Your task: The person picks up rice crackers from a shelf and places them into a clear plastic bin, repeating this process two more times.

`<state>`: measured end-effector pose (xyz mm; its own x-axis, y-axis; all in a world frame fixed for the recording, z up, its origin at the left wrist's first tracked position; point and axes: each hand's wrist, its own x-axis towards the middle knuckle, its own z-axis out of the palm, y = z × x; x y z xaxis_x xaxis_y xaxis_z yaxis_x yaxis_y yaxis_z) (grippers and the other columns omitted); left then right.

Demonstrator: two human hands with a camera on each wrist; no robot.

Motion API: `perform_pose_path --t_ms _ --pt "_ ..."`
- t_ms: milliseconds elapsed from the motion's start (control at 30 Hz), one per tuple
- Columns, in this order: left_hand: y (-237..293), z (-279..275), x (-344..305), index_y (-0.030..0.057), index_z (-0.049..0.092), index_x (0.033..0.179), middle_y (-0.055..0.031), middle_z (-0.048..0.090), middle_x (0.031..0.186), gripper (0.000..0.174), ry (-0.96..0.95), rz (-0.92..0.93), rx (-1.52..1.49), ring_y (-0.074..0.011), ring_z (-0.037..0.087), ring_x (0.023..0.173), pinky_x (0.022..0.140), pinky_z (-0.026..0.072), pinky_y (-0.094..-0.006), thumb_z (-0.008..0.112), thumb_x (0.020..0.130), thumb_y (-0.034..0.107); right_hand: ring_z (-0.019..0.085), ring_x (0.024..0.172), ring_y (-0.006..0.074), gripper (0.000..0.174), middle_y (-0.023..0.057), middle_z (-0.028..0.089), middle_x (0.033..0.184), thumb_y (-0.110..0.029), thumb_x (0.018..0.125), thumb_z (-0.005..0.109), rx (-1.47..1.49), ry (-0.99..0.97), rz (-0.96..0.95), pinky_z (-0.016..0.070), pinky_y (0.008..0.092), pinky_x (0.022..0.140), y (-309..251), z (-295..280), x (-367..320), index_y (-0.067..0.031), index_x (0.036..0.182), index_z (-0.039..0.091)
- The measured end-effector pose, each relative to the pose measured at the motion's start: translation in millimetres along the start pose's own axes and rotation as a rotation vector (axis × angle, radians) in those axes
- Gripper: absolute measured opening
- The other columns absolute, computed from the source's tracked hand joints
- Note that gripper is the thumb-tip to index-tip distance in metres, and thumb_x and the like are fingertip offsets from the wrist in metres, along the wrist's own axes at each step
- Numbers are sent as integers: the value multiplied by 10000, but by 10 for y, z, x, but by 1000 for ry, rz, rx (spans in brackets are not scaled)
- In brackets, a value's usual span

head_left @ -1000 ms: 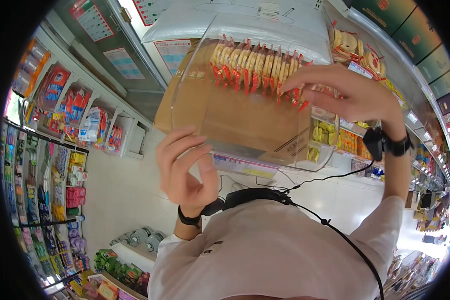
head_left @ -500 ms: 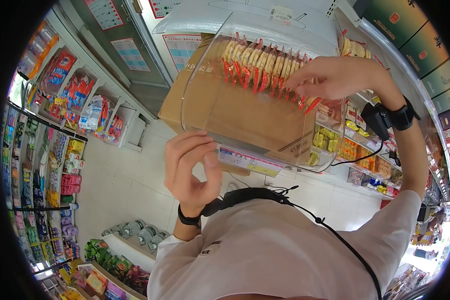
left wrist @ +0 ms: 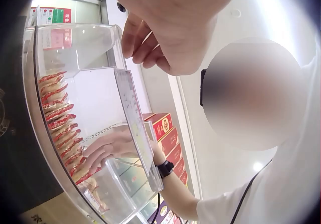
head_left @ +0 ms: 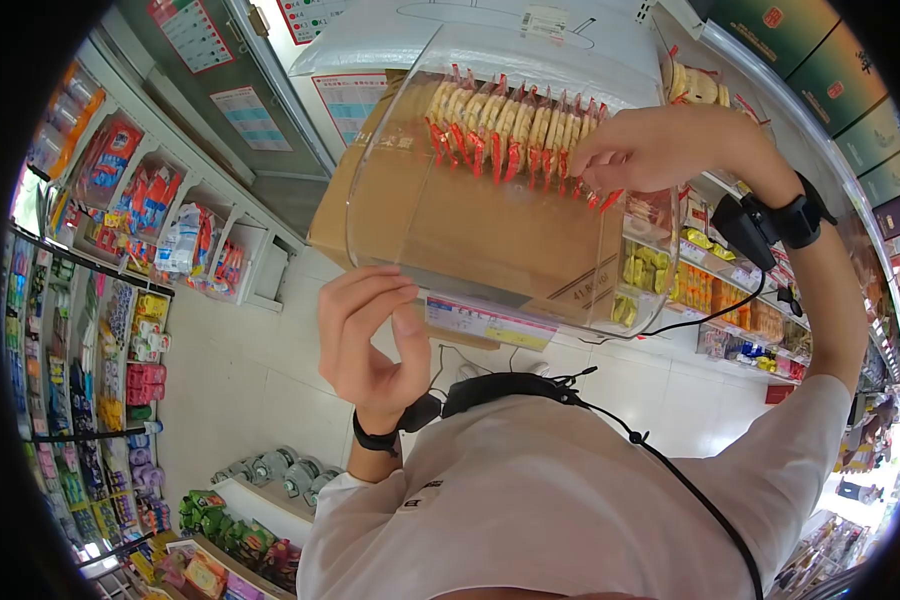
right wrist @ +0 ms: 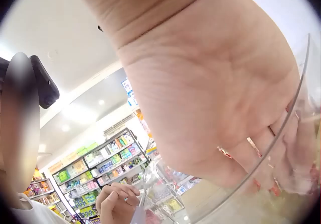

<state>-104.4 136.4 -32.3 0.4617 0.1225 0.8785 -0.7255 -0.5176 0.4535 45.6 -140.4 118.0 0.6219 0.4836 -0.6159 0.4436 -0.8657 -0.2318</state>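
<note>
A clear plastic bin (head_left: 351,210) holds a row of flat round biscuits (head_left: 500,125) in clear wrappers with red ends, standing on edge along its far side. My left hand (head_left: 368,345) is at the bin's near left corner, fingertips right at the rim, fingers loosely bent and thumb apart. Inside the bin, my right hand (head_left: 670,148) reaches over the right end of the row. In the left wrist view its fingers (left wrist: 98,154) lie fairly straight against the last packets. The right wrist view shows red wrapper bits between the fingers, the fingertips mostly hidden.
A cardboard box (head_left: 332,215) stands beneath the bin, and a price label (head_left: 490,322) hangs on its front. Shelves with snack packets (head_left: 650,272) are at the right. Green gift boxes (head_left: 825,85) line the far right. A rack of bagged goods (head_left: 175,225) stands left.
My right hand has come down and slightly inward onto the right end of the biscuit row, its fingers closer together. The left hand stays at the bin's corner.
</note>
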Motion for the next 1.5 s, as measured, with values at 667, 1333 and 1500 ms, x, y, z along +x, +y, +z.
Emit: perform_pose_path --t_ms 667,1333,1500 --pt "-24 -101 -52 -35 691 919 -152 708 921 144 12 -20 29 -325 679 884 789 539 -380 636 787 -57 675 1010 163 326 113 694 1101 -220 1030 489 98 -186 -42 559 287 875 -212 -141 36 45 1141 641" --pt "-35 -248 -123 -28 689 914 -143 706 930 153 42 -51 66 -322 680 885 774 538 -373 645 775 -76 632 1218 245 550 142 603 1332 -384 1038 534 281 -45 -171 507 344 1031 -502 -148 549 28 1402 536" --pt "-29 -285 -119 -28 685 912 -141 703 922 153 42 -56 76 -325 679 881 773 538 -374 643 774 -79 629 1234 269 657 169 573 1404 -411 1028 561 378 -46 -246 482 343 1056 -522 -132 569 38 1495 450"
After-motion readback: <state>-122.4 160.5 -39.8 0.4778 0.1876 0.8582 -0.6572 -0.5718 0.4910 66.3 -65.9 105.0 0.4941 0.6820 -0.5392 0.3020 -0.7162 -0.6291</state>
